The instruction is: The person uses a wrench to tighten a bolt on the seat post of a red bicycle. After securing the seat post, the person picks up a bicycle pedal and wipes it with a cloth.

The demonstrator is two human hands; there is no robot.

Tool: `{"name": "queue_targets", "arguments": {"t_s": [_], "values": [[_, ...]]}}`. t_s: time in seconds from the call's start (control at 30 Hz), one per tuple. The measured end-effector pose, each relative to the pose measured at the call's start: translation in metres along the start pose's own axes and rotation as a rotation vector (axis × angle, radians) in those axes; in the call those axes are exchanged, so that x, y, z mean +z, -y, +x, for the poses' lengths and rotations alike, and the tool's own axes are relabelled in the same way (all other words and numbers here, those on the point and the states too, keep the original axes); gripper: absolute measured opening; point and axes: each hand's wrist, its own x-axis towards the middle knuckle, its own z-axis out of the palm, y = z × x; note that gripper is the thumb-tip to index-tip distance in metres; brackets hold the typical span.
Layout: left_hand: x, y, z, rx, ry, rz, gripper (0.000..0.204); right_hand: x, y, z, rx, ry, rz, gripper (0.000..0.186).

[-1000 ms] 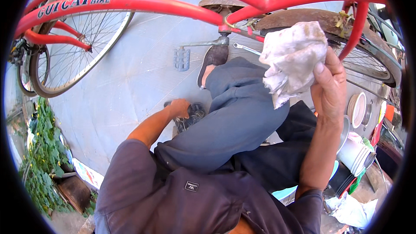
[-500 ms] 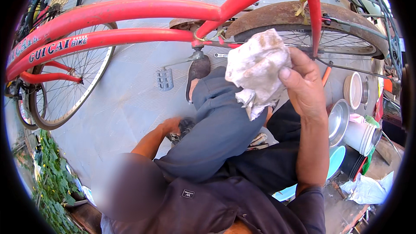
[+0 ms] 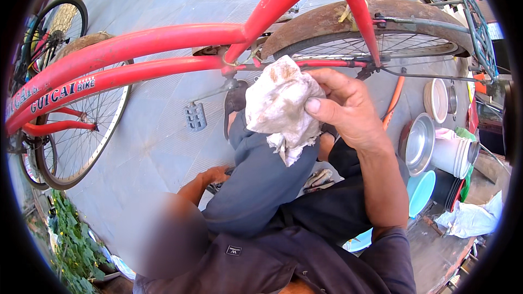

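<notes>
My right hand [image 3: 351, 110] pinches a crumpled whitish rag [image 3: 283, 103] with brownish stains between thumb and fingers. Its loose end hangs over my grey trouser leg [image 3: 267, 179]. Behind the rag stands a red bicycle frame [image 3: 163, 41], with a rusty brown mudguard [image 3: 403, 16] over one spoked wheel. A grey pedal [image 3: 195, 116] juts out below the frame. Low beside my bent knee is my left hand [image 3: 217, 174], next to a dark shoe partly covered by the leg. Its fingers are mostly hidden, so whether it grips anything does not show.
At the right stand a metal basin [image 3: 419, 144], a turquoise basin [image 3: 420, 193] and stacked white buckets [image 3: 451, 155]. An orange tube [image 3: 394, 100] lies on the grey tiled floor [image 3: 158, 147]. Green plants [image 3: 79, 245] grow at lower left; another bicycle wheel [image 3: 57, 32] is behind.
The right hand and rag have shifted left and slightly down in view. The bicycle frame also sits farther left. My left hand has lowered slightly beside the knee.
</notes>
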Motion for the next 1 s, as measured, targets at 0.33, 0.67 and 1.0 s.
{"name": "queue_targets", "arguments": {"t_s": [0.33,0.67,1.0], "values": [[-0.014,-0.015,0.005,0.043,0.169,0.043,0.078,-0.001,0.002,-0.003,0.021,-0.015,-0.036,0.038],[0.029,0.055,0.022,-0.161,-0.059,0.276,0.068,0.003,0.003,0.003,0.041,0.051,-0.026,0.038],[-0.092,-0.006,-0.148,-0.387,-0.5,0.278,0.05,0.009,0.007,0.003,-0.072,0.08,-0.053,0.045]]}}
